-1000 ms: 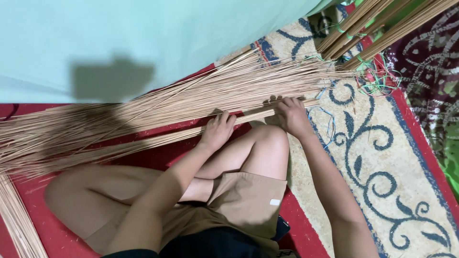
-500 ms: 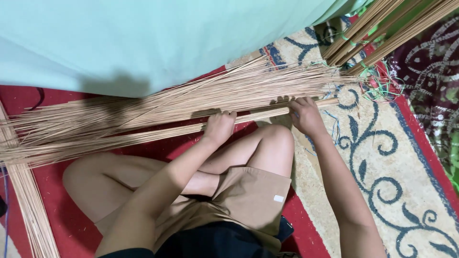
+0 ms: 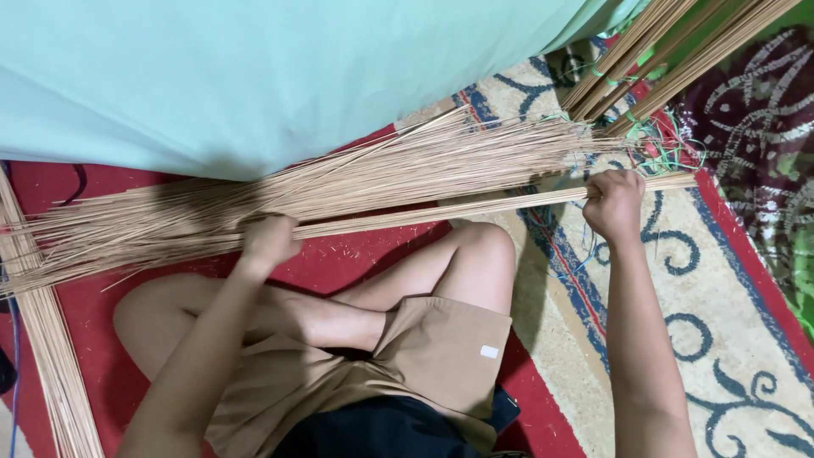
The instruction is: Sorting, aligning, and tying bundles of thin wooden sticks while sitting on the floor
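Observation:
A long thin bundle of pale palm sticks [image 3: 441, 212] runs across my lap from left to right, just in front of my bent knee. My left hand [image 3: 267, 239] is closed around it near the middle. My right hand [image 3: 612, 203] grips the same bundle close to its right end. Behind it a wide loose heap of the same sticks [image 3: 365, 174] fans out over the red mat [image 3: 356, 259] toward the left.
A pale green cloth [image 3: 280, 68] covers the far side. Tied stick bundles [image 3: 670, 59] lean at the top right, with green string [image 3: 661, 148] below them. Another bundle [image 3: 47, 339] lies along the left edge. A patterned rug [image 3: 721, 339] lies on the right.
My hands have moved apart along the bundle: the left slid left, the right slid right toward the end. The view has shifted, so the sticks sit lower in frame.

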